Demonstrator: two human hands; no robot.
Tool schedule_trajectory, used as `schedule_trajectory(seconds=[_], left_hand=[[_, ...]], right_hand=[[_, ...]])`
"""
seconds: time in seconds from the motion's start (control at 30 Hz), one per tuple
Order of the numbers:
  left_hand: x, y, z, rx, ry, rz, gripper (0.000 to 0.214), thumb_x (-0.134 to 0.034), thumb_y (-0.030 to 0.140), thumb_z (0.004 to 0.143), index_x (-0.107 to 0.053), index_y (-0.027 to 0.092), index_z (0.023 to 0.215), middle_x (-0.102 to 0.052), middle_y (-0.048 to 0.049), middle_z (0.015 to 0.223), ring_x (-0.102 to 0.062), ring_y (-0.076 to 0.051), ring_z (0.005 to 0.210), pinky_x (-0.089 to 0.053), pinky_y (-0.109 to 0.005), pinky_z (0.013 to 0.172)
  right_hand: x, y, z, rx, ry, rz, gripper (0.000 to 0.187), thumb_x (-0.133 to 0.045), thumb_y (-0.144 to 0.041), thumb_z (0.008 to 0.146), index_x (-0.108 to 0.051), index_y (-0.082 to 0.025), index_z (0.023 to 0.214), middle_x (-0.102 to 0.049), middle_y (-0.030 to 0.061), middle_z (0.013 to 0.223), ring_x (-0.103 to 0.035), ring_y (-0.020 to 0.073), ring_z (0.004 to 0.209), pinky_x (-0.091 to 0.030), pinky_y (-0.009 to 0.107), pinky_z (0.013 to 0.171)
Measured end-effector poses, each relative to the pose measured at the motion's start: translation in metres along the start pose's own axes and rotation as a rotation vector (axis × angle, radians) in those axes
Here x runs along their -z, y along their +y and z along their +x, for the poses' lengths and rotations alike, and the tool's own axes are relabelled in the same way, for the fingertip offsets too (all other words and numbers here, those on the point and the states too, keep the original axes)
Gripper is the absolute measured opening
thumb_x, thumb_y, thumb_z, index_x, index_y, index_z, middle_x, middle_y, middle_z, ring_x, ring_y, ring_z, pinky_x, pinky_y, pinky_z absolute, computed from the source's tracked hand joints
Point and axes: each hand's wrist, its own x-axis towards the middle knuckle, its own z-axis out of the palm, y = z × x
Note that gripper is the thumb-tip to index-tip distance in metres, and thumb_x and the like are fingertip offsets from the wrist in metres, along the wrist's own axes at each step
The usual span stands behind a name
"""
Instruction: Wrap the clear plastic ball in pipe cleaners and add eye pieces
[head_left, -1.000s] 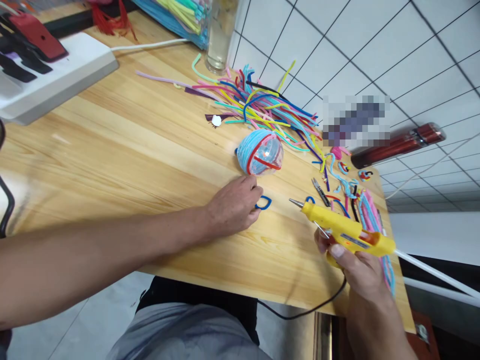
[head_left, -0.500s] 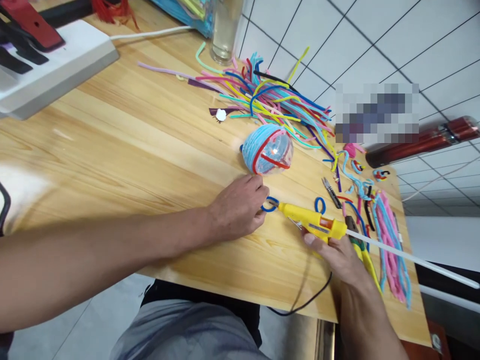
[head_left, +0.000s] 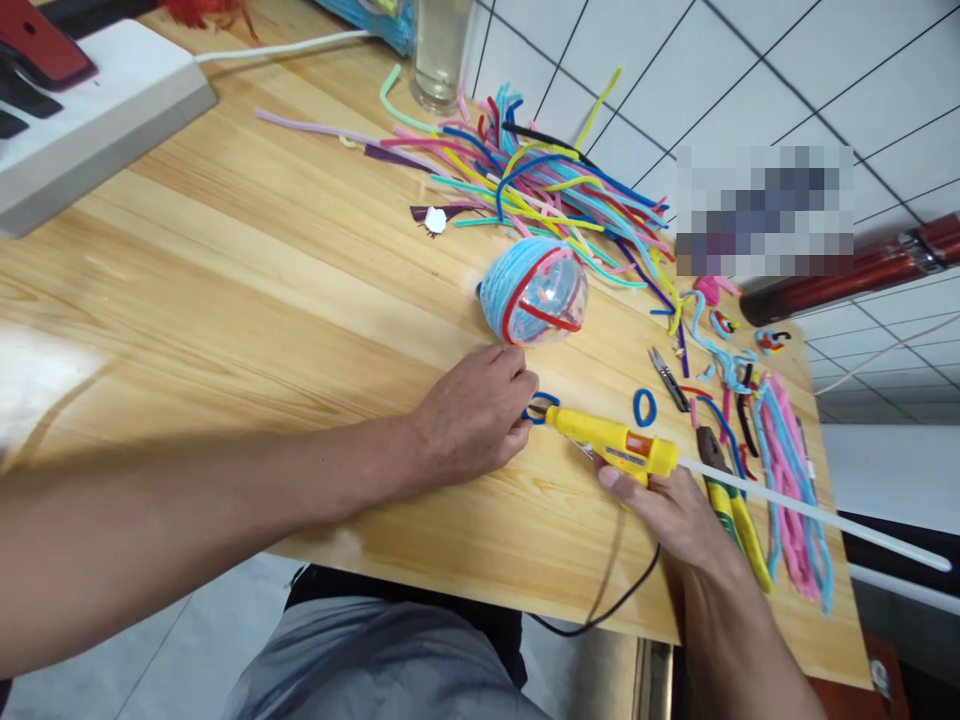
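A single camera sits on the person's head and looks forward and down across the wooden table (head_left: 225, 300), close enough that both forearms run in from the lower edge. The view tilts, so the table's far edge slants against the tiled wall (head_left: 750, 70). The person's lap shows beneath the near edge. No second view shares the scene.

The right hand (head_left: 667, 510) has swung the yellow glue gun (head_left: 611, 445) down and leftward across the table, its handle now laid flat. Its nozzle, a second ago well apart from the blue loop (head_left: 538, 408), now touches it at the left hand (head_left: 469, 415)'s fingertips
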Motion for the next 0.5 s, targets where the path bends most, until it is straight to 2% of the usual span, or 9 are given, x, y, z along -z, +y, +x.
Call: schedule_trajectory(seconds=[0.13, 0.3, 0.43, 0.5], left_hand=[[0.0017, 0.0008, -0.0003, -0.008, 0.012, 0.014, 0.011, -0.062, 0.019, 0.091, -0.068, 0.012, 0.097, -0.065, -0.014, 0.102, -0.059, -0.027, 0.101, -0.051, -0.041, 0.092], [0.0007, 0.0001, -0.0011, -0.018, 0.02, 0.016, 0.009, -0.061, 0.018, 0.091, -0.067, 0.012, 0.095, -0.065, -0.0138, 0.101, -0.059, -0.027, 0.1, -0.051, -0.041, 0.091], [0.0007, 0.0006, -0.0011, -0.013, 0.0, 0.018, 0.01, -0.061, 0.017, 0.09, -0.068, 0.012, 0.095, -0.065, -0.0145, 0.102, -0.059, -0.028, 0.1, -0.051, -0.041, 0.091], [0.0012, 0.0011, -0.0008, -0.01, -0.01, 0.018, 0.01, -0.061, 0.017, 0.09, -0.068, 0.011, 0.095, -0.065, -0.0147, 0.102, -0.06, -0.028, 0.101, -0.051, -0.041, 0.092]], right_hand=[[0.0005, -0.004, 0.0013, 0.028, -0.039, -0.06, 0.029, -0.063, -0.042, 0.096, -0.074, -0.019, 0.082, -0.069, 0.003, 0.074, -0.064, 0.02, 0.069, -0.053, 0.028, 0.061], [0.0, -0.0021, 0.0011, 0.036, -0.045, -0.062, 0.029, -0.06, -0.042, 0.097, -0.078, -0.019, 0.094, -0.072, 0.0035, 0.079, -0.066, 0.0207, 0.072, -0.055, 0.029, 0.064], [0.0012, -0.0008, 0.0004, 0.035, -0.066, -0.067, 0.029, -0.061, -0.043, 0.097, -0.077, -0.021, 0.088, -0.067, 0.0021, 0.069, -0.063, 0.0206, 0.067, -0.051, 0.028, 0.057], [0.0021, -0.0019, 0.0004, 0.039, -0.062, -0.079, 0.03, -0.06, -0.044, 0.097, -0.077, -0.021, 0.087, -0.069, 0.0021, 0.071, -0.062, 0.0199, 0.064, -0.05, 0.029, 0.057]])
